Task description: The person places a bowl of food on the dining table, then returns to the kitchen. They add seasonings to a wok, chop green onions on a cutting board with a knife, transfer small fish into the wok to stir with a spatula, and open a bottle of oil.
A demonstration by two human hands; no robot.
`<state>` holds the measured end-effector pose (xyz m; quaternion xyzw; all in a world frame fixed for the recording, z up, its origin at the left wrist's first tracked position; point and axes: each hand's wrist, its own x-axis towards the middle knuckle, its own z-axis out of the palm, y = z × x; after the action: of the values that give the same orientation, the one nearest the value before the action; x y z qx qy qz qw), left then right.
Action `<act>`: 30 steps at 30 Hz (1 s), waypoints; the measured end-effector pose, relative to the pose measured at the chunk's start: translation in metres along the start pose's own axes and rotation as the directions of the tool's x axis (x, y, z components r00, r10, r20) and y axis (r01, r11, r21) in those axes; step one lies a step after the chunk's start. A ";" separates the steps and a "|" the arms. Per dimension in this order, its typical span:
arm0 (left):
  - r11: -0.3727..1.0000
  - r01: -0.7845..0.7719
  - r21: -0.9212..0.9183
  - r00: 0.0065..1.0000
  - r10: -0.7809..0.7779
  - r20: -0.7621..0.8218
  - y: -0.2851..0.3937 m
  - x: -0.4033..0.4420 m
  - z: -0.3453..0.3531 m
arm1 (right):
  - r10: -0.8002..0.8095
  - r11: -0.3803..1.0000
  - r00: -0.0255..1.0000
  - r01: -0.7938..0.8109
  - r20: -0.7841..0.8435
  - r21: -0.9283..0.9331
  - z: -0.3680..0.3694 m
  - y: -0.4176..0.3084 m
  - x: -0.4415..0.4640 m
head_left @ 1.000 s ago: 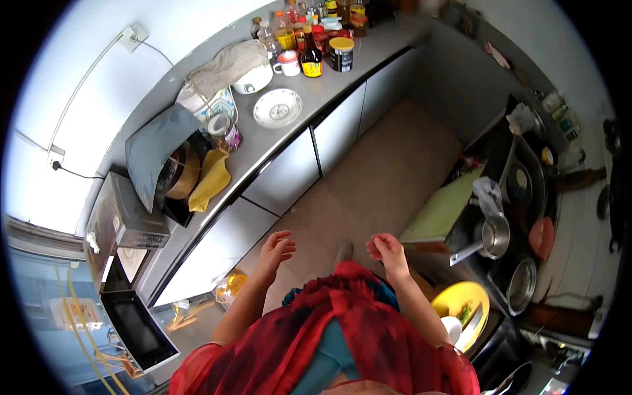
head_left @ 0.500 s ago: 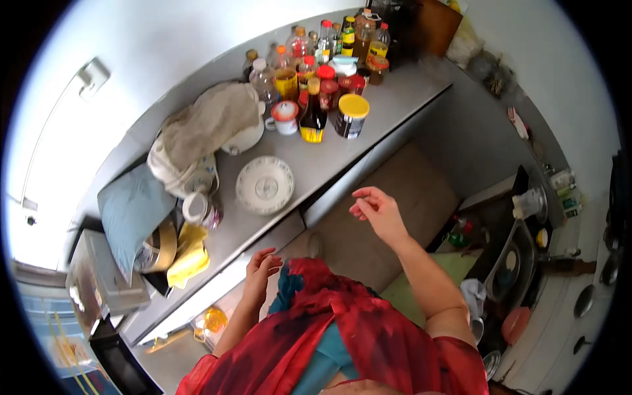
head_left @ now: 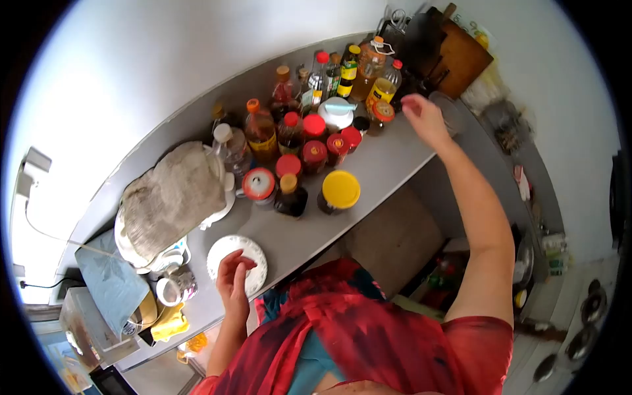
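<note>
My right hand is stretched over the back right of the counter. Its fingers point out toward a dark object at the back, just right of a jar with an orange lid. No held thing shows in it, and a clear round container sits beside the wrist. Over a white patterned plate hovers my left hand, fingers loosely bent and apart, nothing in them. Whether it touches the plate is hard to tell.
Several sauce bottles and red-lidded jars crowd the counter's back. Nearer stand a yellow-lidded tub, a dark bottle and a red-rimmed mug. A grey cloth covers something at left. A wooden board leans in the far corner.
I have come closer to the counter. My right hand has reached forward and right, from above the floor to the back corner. My left hand has moved from the counter's edge to over the plate.
</note>
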<state>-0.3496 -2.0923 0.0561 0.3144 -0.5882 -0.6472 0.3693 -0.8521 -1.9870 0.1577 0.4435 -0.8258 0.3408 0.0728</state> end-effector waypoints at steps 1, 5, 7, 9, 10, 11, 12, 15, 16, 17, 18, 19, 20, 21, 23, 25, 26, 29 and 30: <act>0.999 -0.027 0.023 0.998 0.028 -0.057 -0.003 0.005 0.010 | 0.011 0.999 1.000 -0.011 -0.004 -0.037 -0.002 0.014 0.038; 0.996 -0.061 0.063 0.937 0.079 -0.341 -0.015 0.014 0.059 | -0.181 0.943 0.984 0.172 -0.002 -0.284 0.031 0.105 0.190; 0.999 -0.051 0.016 0.864 0.052 -0.501 -0.010 0.022 0.093 | -0.242 0.892 0.970 0.237 0.038 -0.385 0.052 0.137 0.250; 0.995 -0.066 -0.068 0.788 0.010 -0.616 -0.009 0.026 0.122 | -0.242 0.854 0.966 0.258 0.095 -0.453 0.073 0.161 0.293; 0.997 -0.057 -0.057 0.764 0.006 -0.646 -0.005 0.029 0.137 | -0.184 0.841 0.965 0.252 0.184 -0.479 0.076 0.159 0.303; 0.998 -0.047 -0.046 0.738 0.004 -0.675 -0.002 0.031 0.149 | -0.124 0.826 0.955 0.251 0.271 -0.505 0.077 0.154 0.315; 0.998 -0.050 -0.033 0.738 0.015 -0.675 -0.001 0.035 0.160 | -0.066 0.805 0.936 0.255 0.346 -0.536 0.077 0.148 0.326; 0.998 -0.060 -0.003 0.733 0.042 -0.679 0.003 0.042 0.186 | 0.044 0.828 0.946 0.146 0.322 -0.542 0.082 0.149 0.328; 0.998 -0.063 0.002 0.730 0.047 -0.681 0.004 0.046 0.193 | 0.040 0.829 0.951 0.139 0.306 -0.541 0.080 0.147 0.328; 0.998 -0.065 0.007 0.728 0.052 -0.684 0.006 0.049 0.199 | 0.037 0.831 0.956 0.131 0.290 -0.540 0.078 0.145 0.327; 0.998 -0.067 0.008 0.727 0.055 -0.685 0.007 0.051 0.206 | 0.034 0.833 0.961 0.123 0.273 -0.539 0.076 0.145 0.325; 0.998 -0.069 0.010 0.726 0.057 -0.686 0.008 0.052 0.211 | 0.007 0.846 0.967 0.131 0.256 -0.517 0.076 0.146 0.324; 0.997 -0.071 0.011 0.725 0.059 -0.686 0.009 0.052 0.217 | -0.020 0.858 0.971 0.139 0.239 -0.495 0.077 0.147 0.322; 0.998 -0.066 0.010 0.724 0.055 -0.687 0.010 0.052 0.221 | -0.046 0.869 0.974 0.148 0.220 -0.473 0.077 0.148 0.320; 0.998 -0.057 0.008 0.724 0.047 -0.689 0.011 0.050 0.229 | -0.085 0.869 0.981 0.158 0.172 -0.470 0.077 0.151 0.314; 0.998 -0.059 -0.001 0.733 0.043 -0.679 0.013 0.050 0.238 | -0.102 0.867 0.983 0.163 0.153 -0.471 0.071 0.149 0.308; 0.998 -0.060 -0.005 0.737 0.041 -0.674 0.014 0.051 0.241 | -0.097 0.867 0.982 0.162 0.159 -0.471 0.067 0.148 0.306; 0.999 -0.034 -0.017 0.738 0.013 -0.675 0.014 0.052 0.249 | -0.165 0.851 0.978 0.207 0.128 -0.483 0.062 0.146 0.303; 0.999 -0.036 -0.012 0.742 0.019 -0.670 0.014 0.053 0.251 | -0.185 0.855 0.975 0.220 0.120 -0.470 0.057 0.143 0.305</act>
<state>-0.5868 -2.0047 0.0989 0.5126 -0.4131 -0.4926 0.5691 -1.1354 -2.1778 0.1721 0.5075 -0.8352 0.0996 0.1867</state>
